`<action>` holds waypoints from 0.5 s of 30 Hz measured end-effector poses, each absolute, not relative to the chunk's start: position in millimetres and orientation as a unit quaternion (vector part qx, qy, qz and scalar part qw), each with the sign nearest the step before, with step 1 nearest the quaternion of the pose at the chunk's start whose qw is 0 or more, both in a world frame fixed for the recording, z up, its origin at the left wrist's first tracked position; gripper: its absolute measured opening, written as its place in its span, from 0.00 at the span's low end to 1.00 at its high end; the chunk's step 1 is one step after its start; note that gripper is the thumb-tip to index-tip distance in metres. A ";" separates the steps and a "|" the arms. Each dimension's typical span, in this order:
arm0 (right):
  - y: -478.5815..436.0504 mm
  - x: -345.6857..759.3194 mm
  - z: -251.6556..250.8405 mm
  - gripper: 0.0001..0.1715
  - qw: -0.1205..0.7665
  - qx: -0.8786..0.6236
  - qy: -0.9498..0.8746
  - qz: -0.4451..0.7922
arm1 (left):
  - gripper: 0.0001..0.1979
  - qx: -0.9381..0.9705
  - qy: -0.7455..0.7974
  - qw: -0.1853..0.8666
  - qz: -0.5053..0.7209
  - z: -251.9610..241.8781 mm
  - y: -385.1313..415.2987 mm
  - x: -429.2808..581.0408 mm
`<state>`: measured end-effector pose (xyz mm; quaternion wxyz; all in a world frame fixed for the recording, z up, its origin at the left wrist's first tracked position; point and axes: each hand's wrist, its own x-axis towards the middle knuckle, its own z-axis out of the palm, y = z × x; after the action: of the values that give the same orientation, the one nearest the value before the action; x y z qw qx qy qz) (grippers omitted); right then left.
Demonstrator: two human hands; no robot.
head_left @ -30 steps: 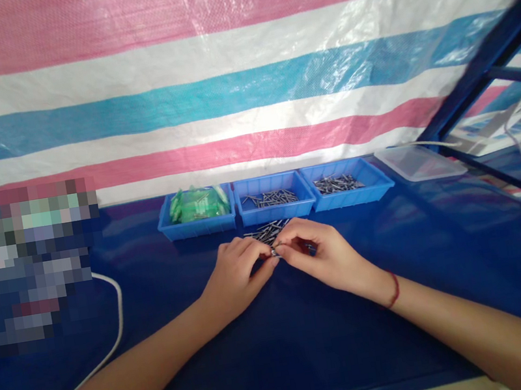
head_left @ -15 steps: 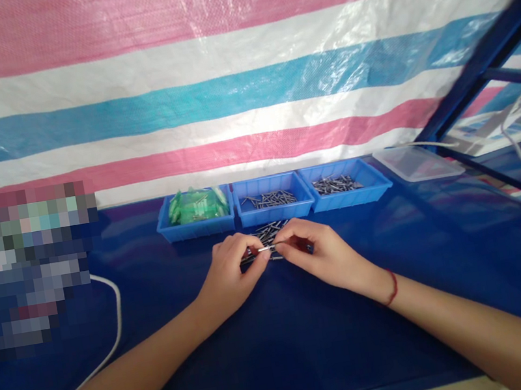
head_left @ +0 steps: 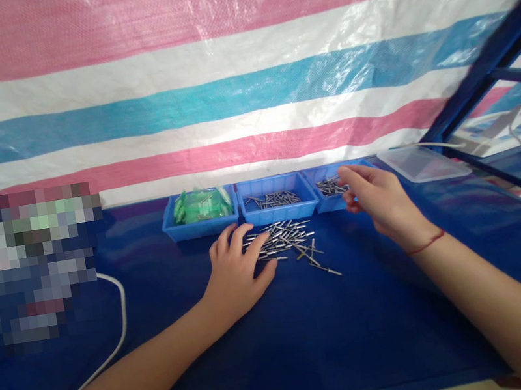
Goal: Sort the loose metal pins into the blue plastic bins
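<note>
A loose pile of small metal pins (head_left: 287,240) lies on the blue table (head_left: 313,338) in front of three blue trays. My left hand (head_left: 237,271) rests flat at the pile's left edge, fingers spread and touching the pins. My right hand (head_left: 380,202) hovers at the right tray (head_left: 335,199), which holds metal pins; its fingers are loosely curled over the tray's front and I see nothing in them. The middle tray (head_left: 277,209) holds more pins. The left tray (head_left: 198,224) holds green plastic pieces.
A clear plastic lid (head_left: 421,163) lies right of the trays. A white cable (head_left: 115,336) curves across the table at the left, beside a blurred-out patch. A striped tarp hangs behind. A dark blue frame post (head_left: 479,75) slants at the right.
Both hands were pinched together over a pin at the pile. Now they have parted: the right hand has gone up and right to the right tray, and the left hand has flattened on the pile.
</note>
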<state>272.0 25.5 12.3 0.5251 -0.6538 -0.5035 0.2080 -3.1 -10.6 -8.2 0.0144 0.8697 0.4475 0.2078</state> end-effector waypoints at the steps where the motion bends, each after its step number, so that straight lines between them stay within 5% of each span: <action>1: 25.1 273.5 14.5 0.29 0.507 -0.669 -0.517 0.166 | 0.22 0.870 0.447 0.011 0.209 -9.3 -10.1 -3.8; 5: 13.7 270.7 29.6 0.25 0.375 -0.674 -0.636 -0.003 | 0.24 0.881 0.430 0.029 0.196 -11.3 -8.1 -5.7; 10: -5.4 268.2 35.9 0.17 0.103 -0.575 -0.786 0.204 | 0.22 0.885 0.428 0.027 0.180 -10.1 -7.2 -5.8; 15: -15.3 265.1 27.0 0.24 0.037 -0.546 -0.807 0.220 | 0.20 0.885 0.435 0.027 0.166 -6.9 -8.6 -4.3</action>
<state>265.1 -15.3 27.0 0.0371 -0.5463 -0.8074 0.2196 -4.3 -8.6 -6.9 0.0267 0.8847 0.4347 0.1661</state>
